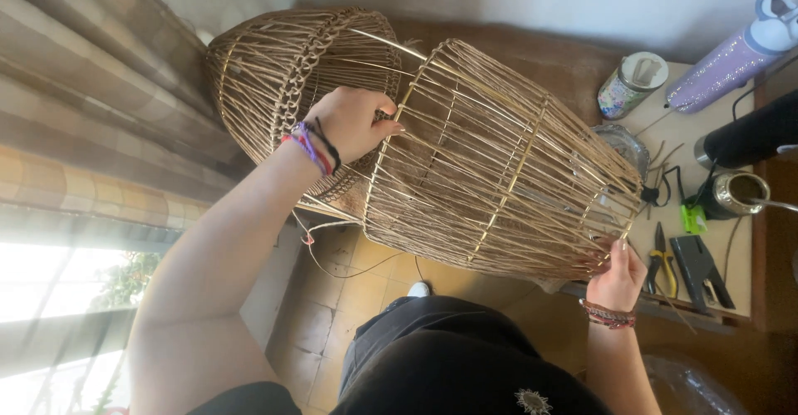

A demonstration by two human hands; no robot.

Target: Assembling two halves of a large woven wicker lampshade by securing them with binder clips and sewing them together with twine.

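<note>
Wicker cage (499, 157), big and barrel-shaped, is up off the floor and lying on its side between both hands, its narrow end reaching over the near edge of the table (706, 132). Left hand (353, 122) is curled round the rim of the wide end, fingers closed on the canes, wrist stacked with bracelets (312, 147). Right hand (617, 278) grips the narrow end, fingertips pinched on the thin canes there. Behind the cage, a second wicker basket (287, 74) leans by the curtain (100, 108), touching or nearly touching the first. On the table: yellow-handled pliers (662, 267) and a black stapler (702, 272) at the near edge, a metal cup (736, 195) further in, a jar (632, 84) and a glittery purple bottle (731, 59) along the far side. Loose cord (332, 257) dangles under the cage.
</note>
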